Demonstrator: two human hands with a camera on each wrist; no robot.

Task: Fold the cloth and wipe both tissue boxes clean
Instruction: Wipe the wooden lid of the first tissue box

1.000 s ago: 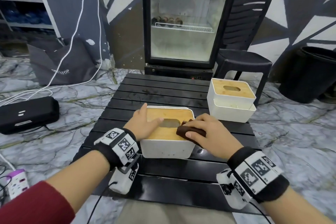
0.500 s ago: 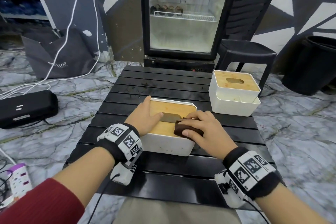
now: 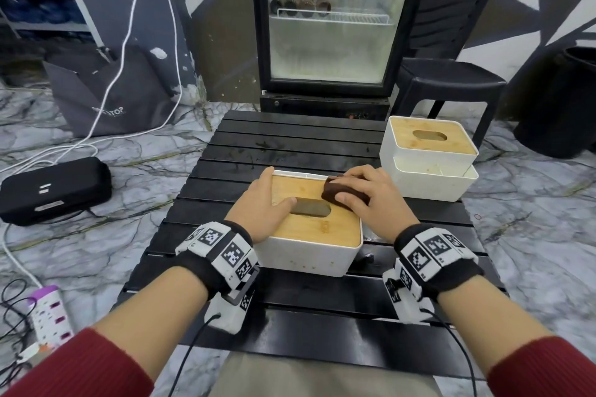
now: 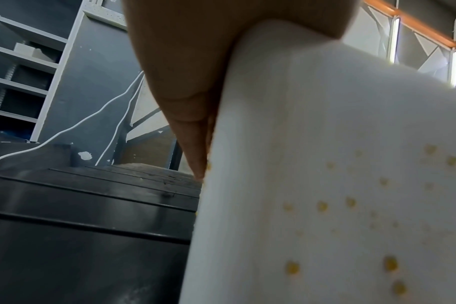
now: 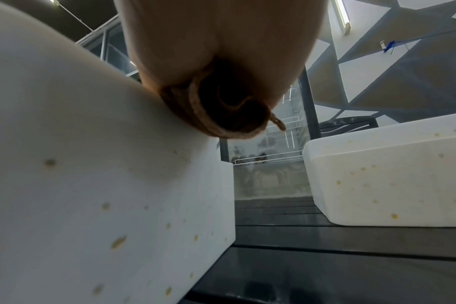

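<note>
The near tissue box (image 3: 309, 255) is white with a bamboo lid and stands mid-table. My left hand (image 3: 264, 203) grips its left edge, thumb on the lid by the slot, fingers down the side (image 4: 190, 123). My right hand (image 3: 371, 200) holds a folded brown cloth (image 3: 335, 192) pressed on the lid's far right part. From the right wrist the rolled cloth (image 5: 221, 111) sits under my palm on the box's top edge (image 5: 104, 164). Yellowish spots dot the box's white wall (image 4: 325, 195). The second tissue box (image 3: 429, 158) stands at the far right, also spotted (image 5: 390, 181).
The black slatted table (image 3: 290, 145) has bare slats behind the near box. A glass-door fridge (image 3: 329, 26) and a black chair (image 3: 448, 80) stand beyond it. A black bin (image 3: 561, 106) is at the right; a black case (image 3: 54, 187) and power strip (image 3: 51, 313) lie left on the floor.
My right hand has slid the cloth from the lid's near right edge away to its far right part. The left hand has kept its hold on the box.
</note>
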